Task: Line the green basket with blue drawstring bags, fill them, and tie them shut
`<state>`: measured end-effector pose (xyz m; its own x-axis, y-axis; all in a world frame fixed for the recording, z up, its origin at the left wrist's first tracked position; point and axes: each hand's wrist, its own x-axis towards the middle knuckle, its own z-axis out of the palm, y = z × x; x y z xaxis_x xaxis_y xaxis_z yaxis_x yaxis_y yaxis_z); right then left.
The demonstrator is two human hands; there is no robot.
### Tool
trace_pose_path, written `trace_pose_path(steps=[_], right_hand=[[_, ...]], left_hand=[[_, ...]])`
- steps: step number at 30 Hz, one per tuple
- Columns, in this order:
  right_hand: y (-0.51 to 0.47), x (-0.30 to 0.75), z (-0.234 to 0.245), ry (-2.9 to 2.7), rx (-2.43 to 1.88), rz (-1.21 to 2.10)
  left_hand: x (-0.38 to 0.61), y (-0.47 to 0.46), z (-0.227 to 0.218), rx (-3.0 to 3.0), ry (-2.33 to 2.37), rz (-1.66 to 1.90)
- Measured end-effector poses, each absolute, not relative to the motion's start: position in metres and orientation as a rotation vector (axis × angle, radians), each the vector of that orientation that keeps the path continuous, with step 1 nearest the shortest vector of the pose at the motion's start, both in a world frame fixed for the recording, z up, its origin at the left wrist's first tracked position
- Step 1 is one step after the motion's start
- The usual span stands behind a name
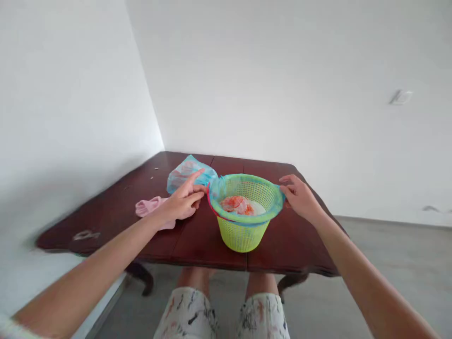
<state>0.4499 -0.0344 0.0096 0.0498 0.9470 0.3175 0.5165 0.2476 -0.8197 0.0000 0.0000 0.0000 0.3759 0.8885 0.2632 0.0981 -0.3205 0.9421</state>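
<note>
A lime-green plastic basket [242, 232] stands on the dark wooden table [197, 235], lined with a blue bag [247, 216] folded over its rim. Orange and white stuff [237, 204] lies inside. My left hand [181, 202] pinches the bag's edge at the left side of the rim, index finger stretched out. My right hand [300, 197] grips the bag's edge at the right side of the rim.
A second blue bag [187, 172] lies behind my left hand. A pink cloth [148, 206] lies under and left of that hand. White walls meet at the table's far corner. My knees show below the near table edge.
</note>
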Motion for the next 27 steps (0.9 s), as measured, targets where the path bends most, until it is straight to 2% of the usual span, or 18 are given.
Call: trace_pose_path(steps=[4,12,18,27], right_hand=[[-0.058,0.449,-0.013,-1.605,-1.29,0.556],[-0.111,0.448,-0.061,-1.815,-1.126,-0.108],[-0.114,0.449,-0.067,-1.882,-0.897,-0.605],[-0.115,0.453,-0.06,-2.026,-0.739,-0.629]], left_hand=[[-0.011,-0.014,0.01,2.133,0.87,1.022],[-0.009,-0.048,0.004,2.859,0.91,1.043],[0.01,-0.06,0.012,3.149,0.404,1.026],[0.014,-0.062,0.013,3.082,0.079,1.07]])
